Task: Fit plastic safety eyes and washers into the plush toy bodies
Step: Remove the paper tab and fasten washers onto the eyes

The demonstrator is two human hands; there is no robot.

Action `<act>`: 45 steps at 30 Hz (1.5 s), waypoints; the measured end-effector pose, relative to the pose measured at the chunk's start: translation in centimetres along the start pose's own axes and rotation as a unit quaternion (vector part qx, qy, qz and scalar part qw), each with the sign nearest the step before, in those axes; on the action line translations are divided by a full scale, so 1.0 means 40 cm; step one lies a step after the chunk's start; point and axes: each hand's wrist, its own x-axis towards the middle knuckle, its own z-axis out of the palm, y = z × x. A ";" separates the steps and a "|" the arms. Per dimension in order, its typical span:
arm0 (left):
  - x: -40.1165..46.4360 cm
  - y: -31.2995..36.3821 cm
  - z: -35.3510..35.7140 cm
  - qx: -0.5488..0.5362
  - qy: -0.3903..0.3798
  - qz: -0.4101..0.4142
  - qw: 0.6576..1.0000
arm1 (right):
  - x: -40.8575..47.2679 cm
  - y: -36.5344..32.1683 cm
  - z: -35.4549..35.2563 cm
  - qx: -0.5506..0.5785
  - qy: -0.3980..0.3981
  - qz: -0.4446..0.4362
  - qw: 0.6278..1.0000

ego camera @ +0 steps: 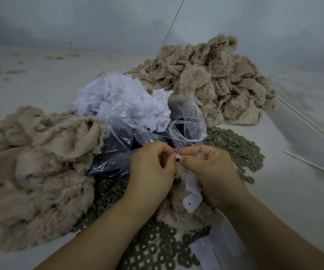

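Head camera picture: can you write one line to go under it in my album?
Two hands, left and right, pinch a black safety eye against a beige plush body amid washers.

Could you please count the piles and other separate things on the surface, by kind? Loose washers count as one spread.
Beige plush piles: 2, left and far right
Plush body in the hands: 1
White scrap pile: 1
Clear plastic bag: 1
Washer spread: 1
Thin sticks: 2
Total: 8
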 end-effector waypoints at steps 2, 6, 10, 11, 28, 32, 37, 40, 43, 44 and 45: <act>0.000 -0.001 -0.006 -0.002 0.003 0.001 1.000 | 0.001 0.002 0.000 0.018 -0.003 0.004 1.000; -0.003 0.010 -0.022 -0.081 -0.031 -0.095 0.992 | 0.005 0.003 0.000 0.022 -0.008 -0.014 1.000; 0.006 0.014 -0.033 -0.200 -0.081 -0.205 0.955 | 0.009 0.007 -0.001 -0.006 0.003 -0.007 1.000; 0.008 0.013 -0.035 -0.206 -0.079 -0.212 0.952 | 0.010 0.007 0.000 -0.002 0.000 0.003 1.000; 0.010 0.006 -0.036 -0.176 -0.028 -0.206 0.962 | 0.035 -0.067 -0.140 -0.577 -0.197 0.054 0.791; 0.012 0.008 -0.036 -0.180 -0.026 -0.208 0.961 | 0.038 -0.055 -0.132 -0.602 -0.217 0.022 0.768; 0.010 0.005 -0.032 -0.184 -0.027 -0.209 0.960 | 0.032 -0.063 -0.121 -0.664 -0.222 -0.018 0.713; 0.009 0.005 -0.031 -0.177 -0.031 -0.197 0.964 | 0.029 -0.070 -0.117 -0.671 -0.224 -0.029 0.706; 0.010 0.003 -0.034 -0.170 -0.039 -0.185 0.967 | 0.027 -0.076 -0.120 -0.652 -0.218 -0.008 0.726; 0.010 0.003 -0.034 -0.173 -0.043 -0.186 0.966 | 0.027 -0.079 -0.119 -0.641 -0.203 -0.003 0.740; 0.010 0.002 -0.034 -0.174 -0.047 -0.188 0.966 | 0.028 -0.082 -0.117 -0.619 -0.171 -0.007 0.767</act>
